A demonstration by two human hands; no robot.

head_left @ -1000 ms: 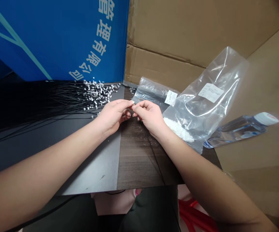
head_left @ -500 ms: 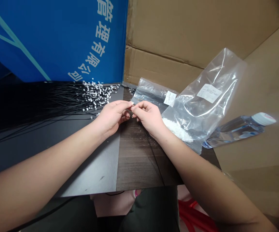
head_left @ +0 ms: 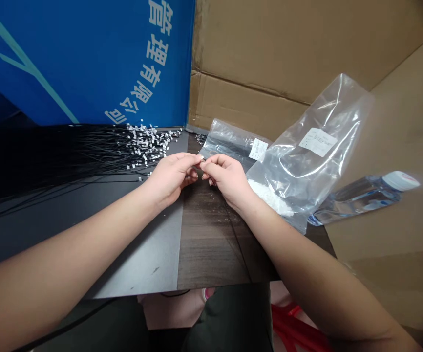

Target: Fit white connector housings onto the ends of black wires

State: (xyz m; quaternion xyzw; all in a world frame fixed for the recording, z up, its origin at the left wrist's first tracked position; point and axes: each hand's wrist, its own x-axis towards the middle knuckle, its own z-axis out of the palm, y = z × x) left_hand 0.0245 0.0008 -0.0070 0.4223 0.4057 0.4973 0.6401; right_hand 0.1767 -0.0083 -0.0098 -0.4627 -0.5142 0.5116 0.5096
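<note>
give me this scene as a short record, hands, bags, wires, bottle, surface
left hand: fingertips pinched, meeting the right's
right hand: fingertips pinched; any item between hands too small to identify
wires: black bundle, white ends, left side
large bag: clear, labelled, white contents at bottom
smaller bag: clear, labelled, beyond right hand
bottle: clear, white cap, far right
table: dark wood grain, grey sheet at left

From right hand (head_left: 229, 178): bare wood top (head_left: 200, 239) free at 7 o'clock; small bag (head_left: 229, 137) blocks 12, big bag (head_left: 314, 112) 2, left hand (head_left: 173, 178) 9.
</note>
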